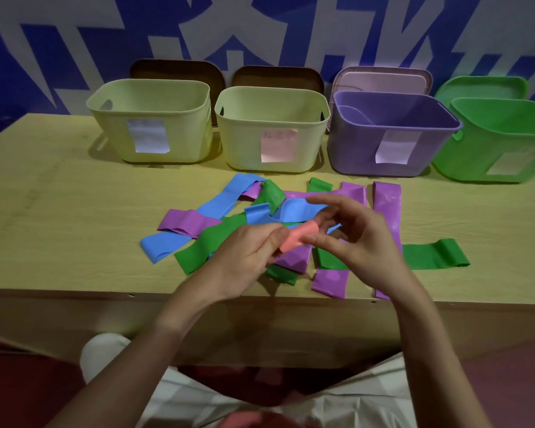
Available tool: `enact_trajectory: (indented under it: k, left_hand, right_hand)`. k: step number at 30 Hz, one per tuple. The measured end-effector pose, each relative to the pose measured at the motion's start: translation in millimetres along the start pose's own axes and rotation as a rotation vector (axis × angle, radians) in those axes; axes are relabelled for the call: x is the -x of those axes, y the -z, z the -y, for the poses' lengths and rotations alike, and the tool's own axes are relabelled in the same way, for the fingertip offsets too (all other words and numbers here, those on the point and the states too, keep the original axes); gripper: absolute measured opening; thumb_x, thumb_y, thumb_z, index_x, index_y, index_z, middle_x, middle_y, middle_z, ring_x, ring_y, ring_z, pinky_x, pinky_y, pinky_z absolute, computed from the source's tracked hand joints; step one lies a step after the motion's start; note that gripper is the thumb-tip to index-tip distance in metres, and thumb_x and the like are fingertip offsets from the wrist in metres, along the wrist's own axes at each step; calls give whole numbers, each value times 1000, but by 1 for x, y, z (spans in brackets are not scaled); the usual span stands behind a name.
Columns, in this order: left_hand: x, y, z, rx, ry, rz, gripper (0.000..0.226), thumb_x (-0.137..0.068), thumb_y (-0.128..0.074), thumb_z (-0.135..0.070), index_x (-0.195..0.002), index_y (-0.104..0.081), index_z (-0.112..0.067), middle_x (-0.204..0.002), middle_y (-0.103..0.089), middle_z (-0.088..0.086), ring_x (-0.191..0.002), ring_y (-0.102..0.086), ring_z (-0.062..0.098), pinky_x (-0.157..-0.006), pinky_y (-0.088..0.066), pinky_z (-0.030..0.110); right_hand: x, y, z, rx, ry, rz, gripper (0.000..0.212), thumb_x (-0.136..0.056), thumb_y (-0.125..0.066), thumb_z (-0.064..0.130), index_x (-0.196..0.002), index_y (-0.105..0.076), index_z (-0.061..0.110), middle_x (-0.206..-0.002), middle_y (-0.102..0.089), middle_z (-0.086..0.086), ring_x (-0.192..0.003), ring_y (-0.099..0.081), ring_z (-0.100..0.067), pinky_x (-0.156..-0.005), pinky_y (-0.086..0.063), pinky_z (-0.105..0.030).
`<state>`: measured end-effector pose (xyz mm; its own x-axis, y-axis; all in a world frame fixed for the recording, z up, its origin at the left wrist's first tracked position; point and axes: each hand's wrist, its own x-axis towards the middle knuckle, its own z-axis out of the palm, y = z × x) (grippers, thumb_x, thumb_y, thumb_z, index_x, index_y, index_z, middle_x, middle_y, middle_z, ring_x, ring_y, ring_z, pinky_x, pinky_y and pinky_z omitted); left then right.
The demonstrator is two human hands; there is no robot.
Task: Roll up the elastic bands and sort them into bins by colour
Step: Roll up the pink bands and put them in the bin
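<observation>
Pinching small salmon-pink rolled elastic band (297,239) between both hands, above near middle of bench (74,211). Your left hand (244,257) clamps roll's near-left end; right hand (352,236) touches far-right end, fingers (331,200) part spread. Roll's long axis slants near-left to far-right. Pale yellow plastic bin with pink label (272,131) lies straight far, beyond loose pile of blue, green, purple flat bands (229,217). Open air above pile; likely either hand reaches. Purple bin (393,137), green bin (501,140) far right.
</observation>
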<state>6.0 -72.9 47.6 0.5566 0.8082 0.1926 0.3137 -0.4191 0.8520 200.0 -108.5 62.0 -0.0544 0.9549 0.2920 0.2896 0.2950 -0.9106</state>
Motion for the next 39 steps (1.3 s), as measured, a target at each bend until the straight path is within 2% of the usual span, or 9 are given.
enact_trajectory:
  k: [5, 7, 10, 16, 21, 24, 31, 36, 39]
  left_hand:
    - [-2, 8, 2, 100, 73, 84, 38, -100, -42, -33, -65, -50, -19, -54, -45, -10, -49, -41, 1, -48, -35, 16]
    - [-1, 10, 1, 249, 165, 138, 41, -98, -43, -37, -70, -56, -9, -51, -50, -7, -44, -41, 5, -43, -31, 17]
    - [-3, 14, 6, 570, 448, 189, 56, -90, -43, -48, -87, -60, 5, -61, -62, 12, -45, -53, 18, -43, -43, 22]
    - [-3, 23, 12, 1071, 762, 282, 43, -76, -63, -29, -100, -65, 7, -86, -71, 21, -70, -71, 23, -61, -58, 30]
    - [-2, 24, 17, 1167, 776, 355, 39, -69, -80, -21, -97, -73, 5, -98, -70, 23, -83, -72, 25, -69, -58, 31]
    - [-3, 28, 24, 1189, 754, 376, 56, -48, -94, -13, -97, -73, 6, -98, -70, 23, -84, -72, 23, -70, -58, 29]
    - [-26, 43, 40, 1037, 764, 368, 59, -39, -97, -17, -90, -75, 3, -88, -72, 16, -80, -71, 18, -68, -57, 26]
    - [-54, 55, 46, 919, 786, 270, 22, -64, -73, -9, -85, -77, -6, -90, -73, 7, -81, -70, 12, -67, -58, 23]
    - [-74, 63, 49, 859, 757, 120, 31, -65, -64, -5, -95, -72, -3, -86, -73, 7, -78, -71, 12, -68, -58, 23]
  right_hand:
    - [-13, 14, 10, 319, 80, 278, 24, -81, -71, 22, -102, -71, 10, -94, -65, 2, -80, -63, -13, -73, -53, -32]
    - [-16, 14, 10, 422, 127, 332, 17, -86, -69, 18, -102, -70, 11, -94, -63, 6, -80, -61, -10, -72, -52, -32]
    - [-16, 11, 7, 447, 201, 313, 13, -90, -65, 19, -100, -67, 13, -95, -61, 5, -78, -59, -10, -68, -50, -30]
    - [-13, 5, -2, 305, 188, 298, 18, -87, -64, 23, -101, -67, 11, -95, -59, 2, -78, -57, -14, -68, -48, -29]
    - [-16, 0, -8, 249, 210, 336, 15, -88, -65, 19, -98, -67, 9, -97, -59, -2, -78, -58, -16, -67, -49, -39]
    - [-21, -4, -10, 233, 218, 375, 14, -88, -67, 17, -99, -67, 8, -99, -60, -2, -78, -57, -18, -66, -49, -37]
    - [-45, -10, -22, 256, 200, 371, 18, -83, -71, 13, -100, -69, 12, -100, -64, -4, -85, -60, -19, -65, -46, -27]
    - [-76, -9, -29, 175, 151, 276, 15, -87, -67, 16, -101, -69, 13, -101, -69, 1, -96, -63, -12, -75, -47, -20]
    - [-103, -3, -40, 163, 128, 87, 19, -89, -64, 13, -108, -65, 12, -103, -67, -3, -93, -61, -3, -77, -46, -17]
